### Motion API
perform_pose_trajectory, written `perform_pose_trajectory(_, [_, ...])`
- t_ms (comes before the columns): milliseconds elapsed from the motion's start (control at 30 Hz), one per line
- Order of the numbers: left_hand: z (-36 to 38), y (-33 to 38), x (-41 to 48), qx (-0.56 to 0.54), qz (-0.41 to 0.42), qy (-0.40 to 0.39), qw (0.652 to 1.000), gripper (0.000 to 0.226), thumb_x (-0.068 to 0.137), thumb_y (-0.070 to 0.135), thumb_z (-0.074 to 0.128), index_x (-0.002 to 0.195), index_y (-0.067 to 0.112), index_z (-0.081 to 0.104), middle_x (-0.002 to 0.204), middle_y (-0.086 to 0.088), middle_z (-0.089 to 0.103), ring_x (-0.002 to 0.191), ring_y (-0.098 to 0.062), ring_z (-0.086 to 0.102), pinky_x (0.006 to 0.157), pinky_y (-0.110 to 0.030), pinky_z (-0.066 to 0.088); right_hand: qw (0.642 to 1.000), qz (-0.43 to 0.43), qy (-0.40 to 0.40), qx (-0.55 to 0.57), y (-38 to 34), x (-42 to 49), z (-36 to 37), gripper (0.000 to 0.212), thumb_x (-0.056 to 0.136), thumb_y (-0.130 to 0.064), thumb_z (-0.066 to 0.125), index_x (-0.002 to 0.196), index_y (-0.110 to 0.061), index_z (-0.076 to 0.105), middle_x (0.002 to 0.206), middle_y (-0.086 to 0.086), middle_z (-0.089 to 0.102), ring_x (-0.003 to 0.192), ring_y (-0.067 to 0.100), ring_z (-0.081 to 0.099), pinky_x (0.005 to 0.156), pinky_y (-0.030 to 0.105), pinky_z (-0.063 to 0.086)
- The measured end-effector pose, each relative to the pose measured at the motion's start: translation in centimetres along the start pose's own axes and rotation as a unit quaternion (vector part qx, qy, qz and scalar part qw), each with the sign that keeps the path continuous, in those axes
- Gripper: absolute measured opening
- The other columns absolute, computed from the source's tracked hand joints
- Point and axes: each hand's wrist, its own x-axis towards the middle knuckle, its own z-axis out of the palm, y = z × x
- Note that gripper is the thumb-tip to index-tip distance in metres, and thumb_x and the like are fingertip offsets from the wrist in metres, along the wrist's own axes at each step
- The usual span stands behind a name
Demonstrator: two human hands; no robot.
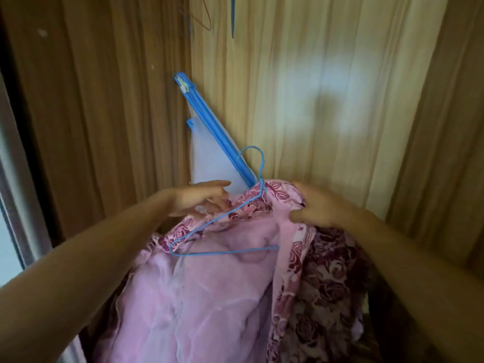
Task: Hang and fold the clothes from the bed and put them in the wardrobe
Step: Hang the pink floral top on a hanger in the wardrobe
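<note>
Garment count: 1 dress (214,297), pink with a dark red rose print and a sheer pink lining, held up in front of the wardrobe's wooden back panel (327,74). Hanger count in the dress: 1 blue wire hanger (227,252), lying inside the neck opening with its hook above the collar.

Hands: 2. The right hand (317,208) grips the dress at the shoulder, fingers curled into the cloth. The left hand (199,200) is at the opposite side of the collar, thumb extended; motion blur prevents telling whether it holds the cloth.

Behind the dress, 1 white mesh panel (207,158) with a blue edge leans in the corner. At the top, 1 orange wire hanger (207,22) and 1 blue strip (232,14) hang, both cut off by the frame.

Surroundings: brown wood-grain side panel (104,100), grey frame (15,179) at far left, a pale patch of light on the back panel.
</note>
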Motion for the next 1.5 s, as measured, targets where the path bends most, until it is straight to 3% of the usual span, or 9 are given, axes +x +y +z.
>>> perform_pose_trajectory(133, [-2.2, -6.5, 0.8, 0.116, -0.01, 0.087, 0.989, 0.06, 0.09, -0.003, 0.062, 0.146, 0.01, 0.044, 0.121, -0.009, 0.061, 0.1, -0.021, 0.06, 0.089, -0.033, 0.05, 0.999, 0.007, 0.039, -0.021, 0.7, -0.1, -0.9, 0.07, 0.07, -0.025, 0.077, 0.136, -0.029, 0.056, 0.119, -0.005, 0.069, 0.105, 0.011, 0.063, 0.091, 0.029, 0.049])
perform_pose_trajectory(233, [-2.1, -9.7, 1.7, 0.249, 0.014, 0.086, 0.964, 0.083, 0.079, 0.01, 0.084, 0.15, 0.005, 0.04, 0.145, -0.004, 0.048, 0.133, -0.02, 0.05, 0.112, -0.031, 0.038, 0.998, 0.012, 0.051, -0.042, 0.5, 0.0, -1.1, 0.069, 0.065, -0.035, 0.073, 0.133, -0.028, 0.058, 0.117, -0.006, 0.07, 0.105, 0.014, 0.064, 0.091, 0.032, 0.05])
perform_pose_trajectory(333, [-2.2, -10.4, 2.6, 0.312, 0.034, 0.164, 0.935, 0.049, 0.08, 0.037, 0.073, 0.117, 0.007, 0.062, 0.114, -0.005, 0.069, 0.116, -0.027, 0.064, 0.085, -0.029, 0.047, 0.994, 0.03, 0.066, -0.077, 0.2, 0.1, -1.4, 0.065, 0.061, -0.047, 0.064, 0.123, -0.029, 0.059, 0.109, -0.005, 0.07, 0.099, 0.019, 0.065, 0.086, 0.035, 0.052])
perform_pose_trajectory(400, [-2.4, -10.3, 3.1, 0.325, 0.05, 0.207, 0.921, 0.011, 0.085, 0.023, 0.065, 0.088, 0.016, 0.057, 0.083, -0.003, 0.063, 0.094, -0.033, 0.067, 0.067, -0.031, 0.04, 0.993, 0.042, 0.07, -0.09, 0.2, 0.1, -1.7, 0.064, 0.06, -0.051, 0.062, 0.119, -0.028, 0.058, 0.108, -0.003, 0.071, 0.097, 0.022, 0.066, 0.085, 0.038, 0.053])
perform_pose_trajectory(600, [-5.2, -2.5, 1.5, 0.257, 0.106, 0.318, 0.906, 0.011, 0.094, 0.019, 0.061, 0.086, 0.013, 0.055, 0.085, -0.008, 0.062, 0.082, -0.025, 0.057, 0.066, -0.03, 0.039, 0.977, 0.095, 0.103, -0.159, 0.3, 0.0, -3.6, 0.054, 0.072, -0.046, 0.07, 0.119, -0.029, 0.048, 0.113, 0.01, 0.068, 0.1, 0.032, 0.065, 0.07, 0.032, 0.04])
perform_pose_trajectory(700, [-5.8, 3.5, 0.2, 0.204, 0.15, 0.305, 0.918, 0.018, 0.094, 0.02, 0.061, 0.078, 0.014, 0.056, 0.072, 0.001, 0.058, 0.068, -0.016, 0.051, 0.052, -0.017, 0.037, 0.966, 0.132, 0.131, -0.179, -0.6, 0.2, -5.1, 0.059, 0.077, -0.045, 0.072, 0.123, -0.021, 0.045, 0.114, 0.017, 0.067, 0.101, 0.036, 0.065, 0.07, 0.034, 0.043])
perform_pose_trajectory(833, [-4.0, 9.5, -0.9, 0.097, 0.221, 0.302, 0.922, 0.015, 0.096, 0.022, 0.059, 0.085, 0.012, 0.057, 0.064, -0.002, 0.057, 0.052, -0.013, 0.048, 0.052, -0.028, 0.037, 0.958, 0.166, 0.177, -0.154, -3.1, 0.2, -7.5, 0.055, 0.077, -0.051, 0.069, 0.117, -0.024, 0.043, 0.112, 0.015, 0.066, 0.1, 0.036, 0.064, 0.076, 0.038, 0.051])
perform_pose_trajectory(1233, [3.5, 19.9, -3.4, 0.009, 0.407, 0.261, 0.875, 0.016, 0.091, 0.026, 0.06, 0.082, 0.026, 0.047, 0.069, 0.007, 0.056, 0.068, -0.014, 0.053, 0.063, -0.033, 0.04, 0.895, 0.189, 0.259, -0.31, -12.0, -1.4, -12.9, 0.048, 0.083, -0.065, 0.051, 0.104, -0.025, 0.034, 0.085, 0.002, 0.053, 0.077, 0.03, 0.052, 0.06, 0.036, 0.039])
perform_pose_trajectory(1500, [2.2, 24.1, -5.2, -0.049, 0.482, 0.058, 0.873, 0.033, 0.1, 0.014, 0.053, 0.131, 0.02, 0.062, 0.095, -0.009, 0.064, 0.08, -0.018, 0.058, 0.077, -0.036, 0.05, 0.806, 0.242, 0.405, -0.359, -16.9, -5.5, -20.8, 0.049, 0.084, -0.06, 0.055, 0.114, -0.022, 0.048, 0.107, 0.017, 0.069, 0.095, 0.042, 0.066, 0.067, 0.04, 0.045])
